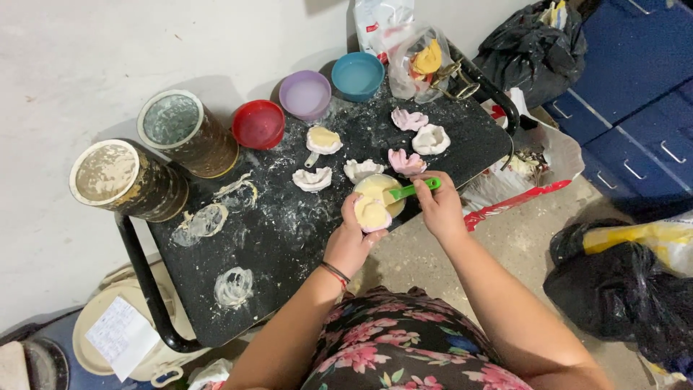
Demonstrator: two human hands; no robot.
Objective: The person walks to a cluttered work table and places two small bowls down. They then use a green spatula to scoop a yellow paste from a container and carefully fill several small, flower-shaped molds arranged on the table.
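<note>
My left hand (349,242) holds a small pink flower-shaped mould (372,214) filled with cream-coloured paste. My right hand (440,206) grips a green spoon (413,190), its tip in a small cup of pale yellow paste (377,187) just behind the mould. Both hands hover over the front right part of a black tabletop (289,231) dusted with white powder. More moulds lie behind: a filled one (323,140), a white one (312,178), another white one (362,170), pink ones (406,162) (408,118) and a white one (431,139).
Two stained cans (189,132) (127,180) stand at the left. Red (258,123), purple (304,94) and blue (357,75) bowls line the back. Plastic bags (416,63) sit behind. Black bin bags (621,285) (534,43) and blue drawers (635,94) are to the right. Dried paste smears (234,286) mark the table.
</note>
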